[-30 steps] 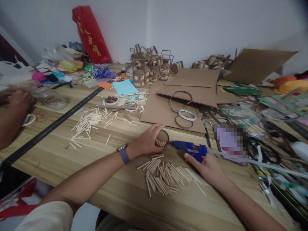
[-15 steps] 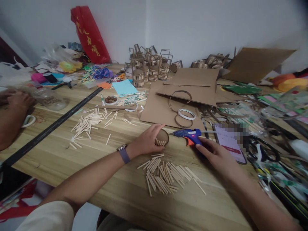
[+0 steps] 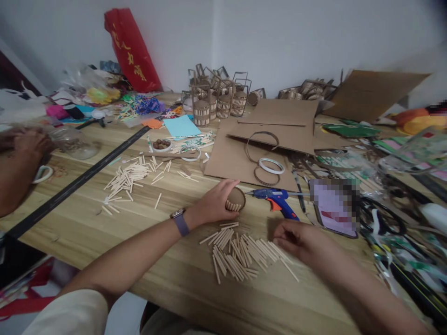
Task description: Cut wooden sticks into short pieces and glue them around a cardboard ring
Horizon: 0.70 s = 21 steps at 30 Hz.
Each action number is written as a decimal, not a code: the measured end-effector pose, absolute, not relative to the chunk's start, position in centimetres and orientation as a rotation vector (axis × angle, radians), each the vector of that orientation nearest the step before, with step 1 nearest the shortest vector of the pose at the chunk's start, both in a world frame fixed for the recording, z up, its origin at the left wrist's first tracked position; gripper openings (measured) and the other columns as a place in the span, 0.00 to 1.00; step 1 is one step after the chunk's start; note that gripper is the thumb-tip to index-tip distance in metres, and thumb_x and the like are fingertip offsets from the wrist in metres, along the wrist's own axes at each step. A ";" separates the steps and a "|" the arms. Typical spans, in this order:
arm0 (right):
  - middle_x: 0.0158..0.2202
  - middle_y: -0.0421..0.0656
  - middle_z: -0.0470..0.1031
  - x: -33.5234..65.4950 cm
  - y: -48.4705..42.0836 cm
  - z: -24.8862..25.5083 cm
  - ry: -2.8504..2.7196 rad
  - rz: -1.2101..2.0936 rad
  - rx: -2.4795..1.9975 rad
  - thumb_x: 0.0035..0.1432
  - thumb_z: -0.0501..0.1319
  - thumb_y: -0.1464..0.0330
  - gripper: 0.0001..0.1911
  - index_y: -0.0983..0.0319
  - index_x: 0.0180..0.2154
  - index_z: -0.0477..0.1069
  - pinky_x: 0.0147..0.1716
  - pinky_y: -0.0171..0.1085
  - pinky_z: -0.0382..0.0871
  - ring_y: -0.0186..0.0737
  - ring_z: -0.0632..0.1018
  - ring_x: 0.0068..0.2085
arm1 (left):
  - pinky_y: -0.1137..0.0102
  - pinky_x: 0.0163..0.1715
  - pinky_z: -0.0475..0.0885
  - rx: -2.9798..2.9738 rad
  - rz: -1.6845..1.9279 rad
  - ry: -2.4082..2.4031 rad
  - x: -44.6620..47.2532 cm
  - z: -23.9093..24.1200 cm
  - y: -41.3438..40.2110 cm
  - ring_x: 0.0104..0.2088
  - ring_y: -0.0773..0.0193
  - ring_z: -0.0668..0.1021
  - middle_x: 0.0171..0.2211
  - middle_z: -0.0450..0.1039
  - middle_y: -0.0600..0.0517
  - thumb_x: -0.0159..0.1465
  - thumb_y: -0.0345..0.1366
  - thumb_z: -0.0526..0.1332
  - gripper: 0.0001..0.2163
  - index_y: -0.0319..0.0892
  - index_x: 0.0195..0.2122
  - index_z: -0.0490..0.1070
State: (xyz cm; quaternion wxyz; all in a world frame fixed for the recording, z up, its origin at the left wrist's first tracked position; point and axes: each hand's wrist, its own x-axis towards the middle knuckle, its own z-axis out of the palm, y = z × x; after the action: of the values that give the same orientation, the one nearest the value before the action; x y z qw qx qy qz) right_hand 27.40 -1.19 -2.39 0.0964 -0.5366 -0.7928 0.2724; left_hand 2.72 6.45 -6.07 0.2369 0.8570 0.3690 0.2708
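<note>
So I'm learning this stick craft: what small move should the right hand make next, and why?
Probably pinch one stick from the pile of sticks. The right hand hangs open at the pile's edge, the glue gun lies on the table, and the left hand holds the cardboard disc with only a few sticks along its rim.

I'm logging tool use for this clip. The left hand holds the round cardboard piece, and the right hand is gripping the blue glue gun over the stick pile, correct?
Not quite. The left hand does hold the round cardboard piece, but the head view shows the blue glue gun lying on the table, let go. The right hand is at the stick pile.
</note>
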 end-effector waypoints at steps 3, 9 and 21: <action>0.19 0.36 0.69 28.1 -1.4 -2.1 -2.414 0.883 -1.642 0.50 0.60 0.71 0.05 0.58 0.23 0.67 0.20 0.32 0.57 0.35 0.68 0.21 | 0.56 0.60 0.59 2.343 0.744 1.018 2.7 -6.2 6.5 0.60 0.51 0.63 0.59 0.59 0.39 0.51 0.33 0.66 0.38 0.38 0.62 0.53; 0.25 0.41 0.71 27.3 -2.3 -2.2 -2.592 0.722 -1.647 0.50 0.56 0.77 0.10 0.58 0.23 0.60 0.24 0.34 0.59 0.37 0.69 0.25 | 0.55 0.60 0.59 2.329 0.766 1.019 2.8 -6.5 6.6 0.60 0.50 0.63 0.59 0.58 0.40 0.50 0.34 0.66 0.38 0.41 0.62 0.53; 0.31 0.44 0.74 26.2 -2.8 -2.3 -2.441 0.786 -1.493 0.56 0.51 0.73 0.06 0.58 0.31 0.65 0.30 0.36 0.65 0.41 0.74 0.32 | 0.56 0.60 0.59 2.340 0.744 1.032 2.8 -6.2 6.5 0.60 0.50 0.63 0.59 0.58 0.39 0.51 0.35 0.68 0.39 0.39 0.63 0.53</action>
State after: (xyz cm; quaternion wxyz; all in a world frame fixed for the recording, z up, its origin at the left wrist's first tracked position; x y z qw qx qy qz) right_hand 26.21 -2.83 -2.29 0.0869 -0.5013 -0.8195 0.2640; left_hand 2.77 6.49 -6.18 0.2367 0.8537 0.3763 0.2713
